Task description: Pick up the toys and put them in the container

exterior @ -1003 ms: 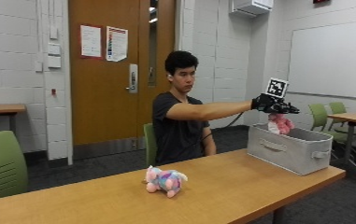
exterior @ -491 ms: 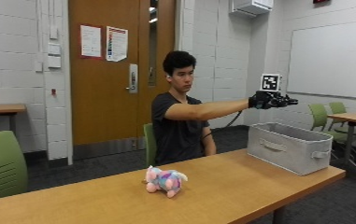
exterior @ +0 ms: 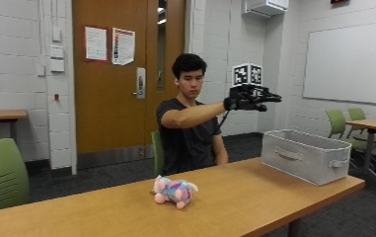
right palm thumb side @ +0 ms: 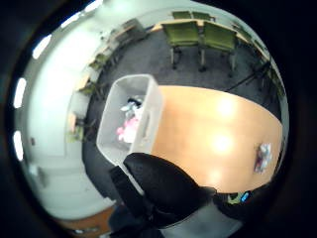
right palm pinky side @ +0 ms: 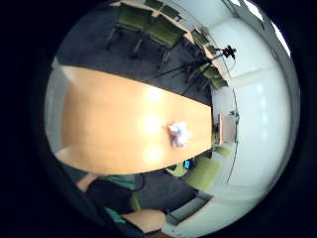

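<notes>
The person sits behind the counter [exterior: 253,192] with the right arm extended forward at shoulder height. The gloved right hand [exterior: 250,98] is raised in the air, well above the counter and short of the bin [exterior: 304,155], on the person's side of it. Its fingers are spread and nearly straight, and it holds nothing.

The grey fabric bin stands at the end of the counter, near the edge. The thumb-side palm view looks down into it: a pink toy [right palm thumb side: 128,130] lies on the bottom, with a second, paler toy [right palm thumb side: 132,104] just beside it (its details cannot be made out). Part of the black glove fills the near edge of that view.

One plush toy [exterior: 173,190], pastel pink, blue and yellow, lies on the counter in front of the person, well apart from the bin. The little-finger-side palm view shows the same plush toy [right palm pinky side: 179,134] alone on the bare wood surface.
</notes>
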